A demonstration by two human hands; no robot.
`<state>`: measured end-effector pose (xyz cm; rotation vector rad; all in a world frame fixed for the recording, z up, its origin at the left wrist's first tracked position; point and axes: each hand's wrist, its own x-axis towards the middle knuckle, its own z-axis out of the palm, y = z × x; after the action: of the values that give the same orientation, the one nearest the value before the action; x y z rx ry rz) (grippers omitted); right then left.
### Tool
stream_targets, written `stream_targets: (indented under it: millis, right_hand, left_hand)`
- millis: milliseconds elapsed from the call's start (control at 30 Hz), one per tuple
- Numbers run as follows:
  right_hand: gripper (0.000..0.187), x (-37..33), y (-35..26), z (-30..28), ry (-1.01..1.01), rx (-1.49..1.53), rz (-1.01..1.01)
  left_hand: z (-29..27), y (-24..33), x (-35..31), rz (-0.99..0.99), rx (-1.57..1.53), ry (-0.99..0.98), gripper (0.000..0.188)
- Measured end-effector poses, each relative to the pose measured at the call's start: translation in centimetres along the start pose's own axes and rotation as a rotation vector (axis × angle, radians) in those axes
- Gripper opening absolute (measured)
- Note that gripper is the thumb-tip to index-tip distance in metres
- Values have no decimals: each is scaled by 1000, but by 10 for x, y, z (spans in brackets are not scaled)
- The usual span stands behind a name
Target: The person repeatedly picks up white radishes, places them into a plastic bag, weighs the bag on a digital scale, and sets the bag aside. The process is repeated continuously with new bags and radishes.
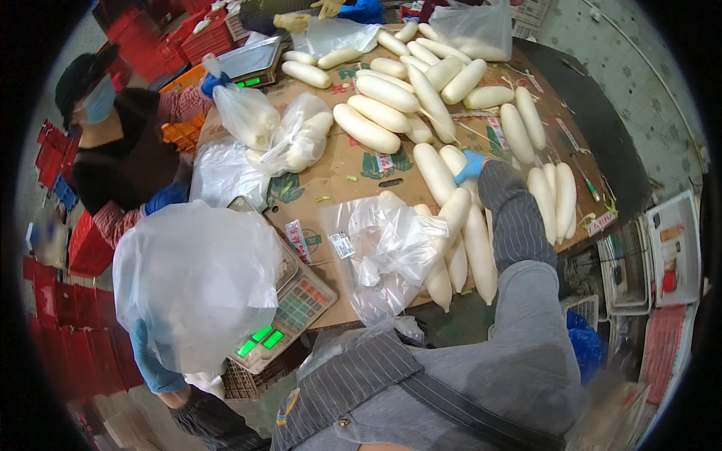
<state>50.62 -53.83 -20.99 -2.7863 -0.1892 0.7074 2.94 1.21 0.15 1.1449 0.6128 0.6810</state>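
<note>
My left hand (156, 359), in a blue glove, grips the edge of a large clear plastic bag (197, 278), which billows out beside the digital scale (304, 304). At the middle right of the table, my right hand (471, 167), also blue-gloved, is closed round the upper end of a white radish (453, 159); its fingertips are partly hidden. More long white radishes (478, 252) lie just below that hand. In front of my body, a crumpled clear bag (383, 248) with a small label lies against them.
Cardboard (301, 188) covers the table, with a heap of radishes (391, 94) at the back. At the left, a co-worker (120, 143) in blue gloves holds a bag of radishes (248, 116). Red crates (75, 331) stand far left; white trays (673, 240) stand right.
</note>
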Motion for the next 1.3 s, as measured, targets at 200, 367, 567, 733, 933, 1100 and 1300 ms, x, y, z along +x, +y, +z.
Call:
stream_targets:
  millis: [200, 367, 567, 733, 933, 1100, 1300]
  right_hand:
    - [96, -22, -11, -14, 152, 528, -216]
    - [76, -76, -76, -73, 321, 1090, -591]
    - [67, -217, -301, -60, -61, 1181, -1356]
    - [62, -224, -462, 46, -240, 836, -1654]
    - [43, -158, -476, 131, 286, 396, -1545]
    - [40, -96, -302, 8, 238, 592, -906]
    - [110, -22, -88, 22, 220, -229, -6]
  left_hand:
    - [37, 4, -21, 34, 267, -70, 59]
    - [37, -9, -5, -145, -30, 1, 54]
    - [65, -26, -2, -93, -313, -302, 33]
    - [2, -41, 10, 391, 195, -171, 34]
    - [-67, -35, 44, -314, -552, -288, 39]
    - [-65, -25, 13, -175, -262, -155, 46]
    - [-18, -39, -20, 46, 339, 5, 67]
